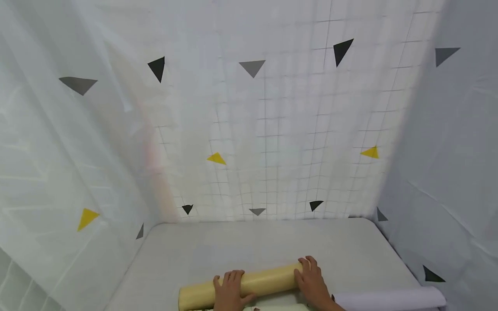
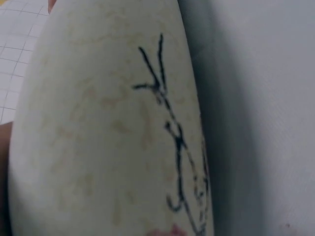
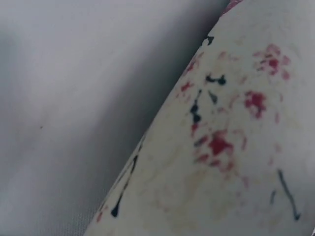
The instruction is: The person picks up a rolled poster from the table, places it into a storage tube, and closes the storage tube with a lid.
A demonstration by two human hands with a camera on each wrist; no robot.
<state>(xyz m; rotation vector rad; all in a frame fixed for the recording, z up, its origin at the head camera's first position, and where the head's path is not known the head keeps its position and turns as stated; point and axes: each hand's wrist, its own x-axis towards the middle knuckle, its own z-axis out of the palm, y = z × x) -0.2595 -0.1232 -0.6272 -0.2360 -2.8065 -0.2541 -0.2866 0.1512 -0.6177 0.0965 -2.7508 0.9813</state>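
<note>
A long yellow roll (image 1: 268, 280) lies across the front of the white table, its right end set farther back than its left. My left hand (image 1: 229, 291) grips it left of the middle, fingers over the top and thumb along the near side. Around the roll's right end, my right hand (image 1: 312, 285) has its fingers over the far edge. Just in front lies a cream roll (image 1: 278, 308) with a floral print, cut off by the frame. Up close, both wrist views show the cream surface (image 2: 108, 123) with dark branches and red blossoms (image 3: 219, 144).
To the right of my right hand lies a pale lavender-white roll (image 1: 389, 299). The white table (image 1: 256, 242) has rounded back corners. White sheeting (image 1: 249, 108) with black, grey and yellow triangles hangs behind it and on both sides.
</note>
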